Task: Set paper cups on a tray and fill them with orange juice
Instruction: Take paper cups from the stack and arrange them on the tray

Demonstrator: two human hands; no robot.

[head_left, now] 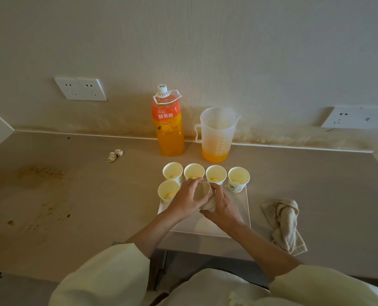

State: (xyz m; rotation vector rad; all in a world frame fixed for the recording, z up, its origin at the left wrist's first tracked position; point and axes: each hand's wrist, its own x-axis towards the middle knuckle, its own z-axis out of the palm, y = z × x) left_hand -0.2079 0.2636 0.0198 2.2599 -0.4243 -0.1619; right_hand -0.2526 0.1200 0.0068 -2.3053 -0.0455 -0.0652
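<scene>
A white square tray (234,219) lies on the counter with several paper cups (216,174) standing along its far edge and one at its left (167,191), each with a little orange juice in the bottom. Over the tray's middle, both hands hold a nested stack of paper cups (204,196) lying on its side, bottoms toward the left. My left hand (187,200) grips the end cup of the stack. My right hand (222,208) grips the rest. An orange juice bottle (169,127), capped, and a clear measuring jug (215,134) with some juice stand near the wall.
A crumpled beige cloth (285,224) lies right of the tray. A small crumpled scrap (115,155) sits at the left, and brown stains (42,173) mark the counter there. Wall sockets (80,89) are on the wall behind. The counter's front edge runs just below the tray.
</scene>
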